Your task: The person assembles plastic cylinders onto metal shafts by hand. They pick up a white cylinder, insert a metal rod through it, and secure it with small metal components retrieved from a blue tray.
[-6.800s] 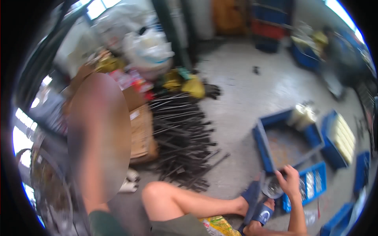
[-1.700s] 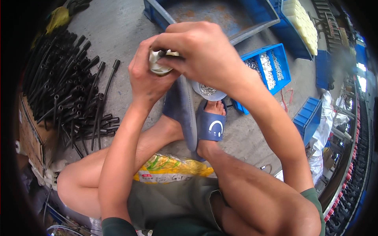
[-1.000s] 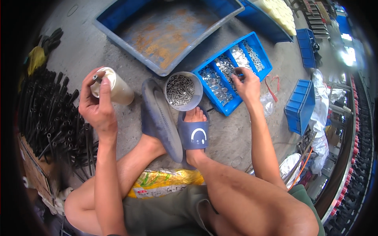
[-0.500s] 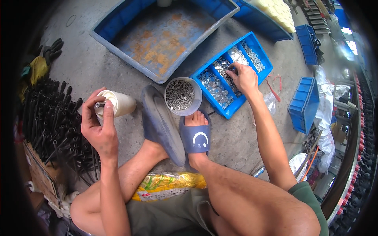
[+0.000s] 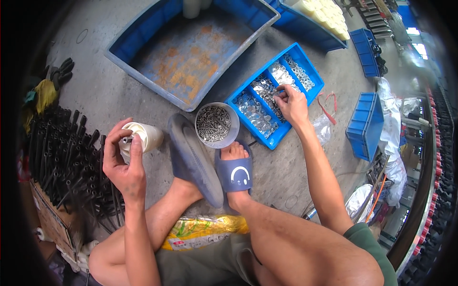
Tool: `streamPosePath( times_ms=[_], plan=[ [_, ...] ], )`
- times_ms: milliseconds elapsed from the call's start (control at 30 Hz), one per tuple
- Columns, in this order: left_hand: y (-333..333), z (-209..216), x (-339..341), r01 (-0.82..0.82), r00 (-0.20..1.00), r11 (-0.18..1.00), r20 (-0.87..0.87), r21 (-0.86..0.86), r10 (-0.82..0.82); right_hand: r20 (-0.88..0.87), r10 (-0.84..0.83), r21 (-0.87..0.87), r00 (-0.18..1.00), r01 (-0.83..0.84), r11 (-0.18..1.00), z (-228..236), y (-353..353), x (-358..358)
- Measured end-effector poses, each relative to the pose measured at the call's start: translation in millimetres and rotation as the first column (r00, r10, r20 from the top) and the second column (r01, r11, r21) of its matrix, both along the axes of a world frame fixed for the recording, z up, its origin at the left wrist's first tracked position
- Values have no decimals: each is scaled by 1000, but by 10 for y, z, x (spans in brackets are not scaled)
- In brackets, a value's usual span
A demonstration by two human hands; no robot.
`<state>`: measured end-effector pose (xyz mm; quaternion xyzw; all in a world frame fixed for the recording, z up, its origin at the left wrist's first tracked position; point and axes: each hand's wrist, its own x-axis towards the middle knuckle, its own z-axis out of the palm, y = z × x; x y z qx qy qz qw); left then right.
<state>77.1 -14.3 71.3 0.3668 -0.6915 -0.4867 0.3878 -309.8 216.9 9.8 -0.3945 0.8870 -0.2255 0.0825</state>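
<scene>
Head view: I see left hand (image 5: 125, 167) curled round cream-white plastic cylinder (image 5: 151, 137), tilted, left of blue-grey slipper (image 5: 190, 164). Right hand (image 5: 293, 107), fingertips close together, at small shiny metal pieces (image 5: 263, 87) in blue plastic divided tray (image 5: 280, 137); can't tell if any held.

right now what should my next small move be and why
I'd probably pinch one of the small metal parts with your right hand: it is at the blue divided tray, I can't make out anything held in it, and your left hand has the white cylinder in its grip.
</scene>
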Motion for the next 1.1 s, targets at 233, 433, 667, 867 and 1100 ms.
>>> streamPosePath(
  times_ms=[233,433,667,867,1100],
  plan=[
    [29,69,-26,11,997,995,79,-102,-3,-100,-58,31,993,61,998,128,99,-162],
    [-22,80,62,41,988,993,154,-113,-23,-235,-14,177,972,57,983,92,15,-594],
    [12,104,64,21,979,986,202,-167,13,-234,47,490,971,76,868,24,-224,-708],
    [-77,77,124,10,985,983,171,-185,22,-281,97,566,955,83,820,152,-288,-689],
    [-248,345,335,197,945,967,295,-162,-143,-398,89,304,913,40,952,-40,-16,-664]
  ],
)
